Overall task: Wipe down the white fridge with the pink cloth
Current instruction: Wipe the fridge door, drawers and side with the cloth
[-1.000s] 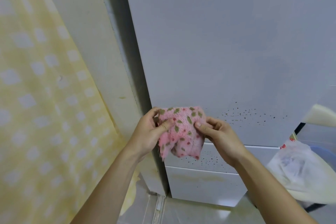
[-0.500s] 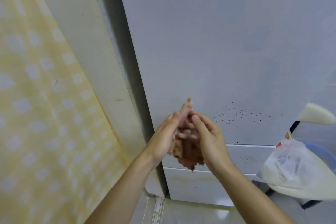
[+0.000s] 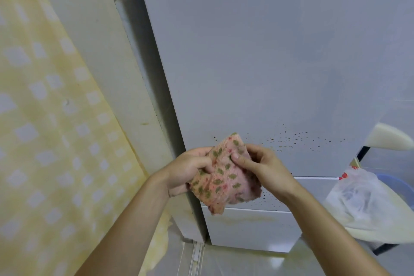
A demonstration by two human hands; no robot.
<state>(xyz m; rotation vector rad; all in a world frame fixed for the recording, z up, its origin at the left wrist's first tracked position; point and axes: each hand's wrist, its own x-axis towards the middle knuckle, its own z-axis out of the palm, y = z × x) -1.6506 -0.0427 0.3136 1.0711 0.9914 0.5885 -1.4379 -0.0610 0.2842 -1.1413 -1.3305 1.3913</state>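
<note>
Both hands hold the bunched pink cloth with olive leaf print (image 3: 224, 177) in front of the tall white fridge (image 3: 257, 63), low on its main door, off the surface as far as I can tell. Left hand (image 3: 186, 170): fingers curled into the cloth's left side. Right hand (image 3: 264, 168): thumb and fingers pinch its upper right edge. Brown specks (image 3: 291, 140) on the fridge door, right of the cloth. Yellow checked curtain (image 3: 44, 141) left of the fridge; white plastic bag (image 3: 358, 197) to its lower right.

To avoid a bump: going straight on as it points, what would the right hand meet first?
Probably the left hand, across the cloth that the right hand also pinches; depth is unclear.
</note>
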